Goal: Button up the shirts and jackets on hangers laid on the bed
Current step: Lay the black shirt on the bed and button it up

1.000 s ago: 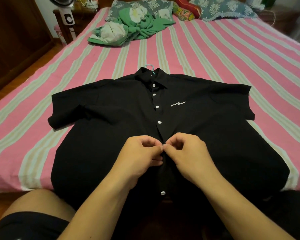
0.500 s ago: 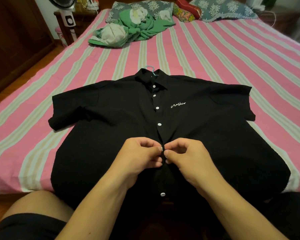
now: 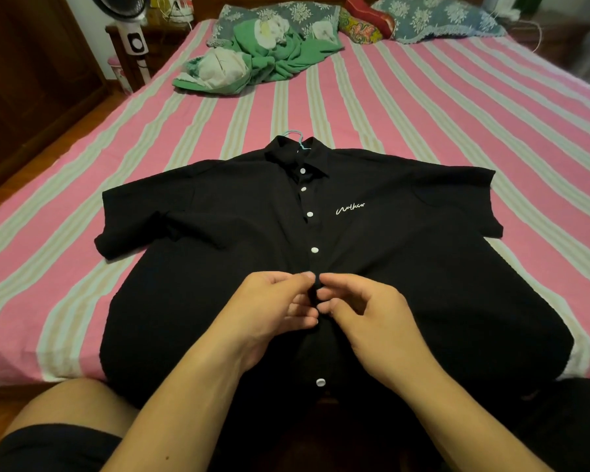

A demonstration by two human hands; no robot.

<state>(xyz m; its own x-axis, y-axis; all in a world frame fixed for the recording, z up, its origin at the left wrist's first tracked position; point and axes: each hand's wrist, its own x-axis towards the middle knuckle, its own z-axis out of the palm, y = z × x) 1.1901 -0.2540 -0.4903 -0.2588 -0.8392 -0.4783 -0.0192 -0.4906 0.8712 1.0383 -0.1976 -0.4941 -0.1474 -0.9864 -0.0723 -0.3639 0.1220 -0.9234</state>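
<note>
Spread flat across the pink-striped bed (image 3: 423,107), collar away, black shirt (image 3: 191,284) placket running straight toward the body, left hand (image 3: 269,308) and right hand (image 3: 365,315) meeting on it, each grip pinching narrow at the hidden button, lowest button (image 3: 320,382) lying nearer.

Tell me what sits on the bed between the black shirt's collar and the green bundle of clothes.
In the head view, only bare striped sheet, plus the teal hanger hook poking out of the black shirt collar. The green bundle lies farther up the bed.
</note>
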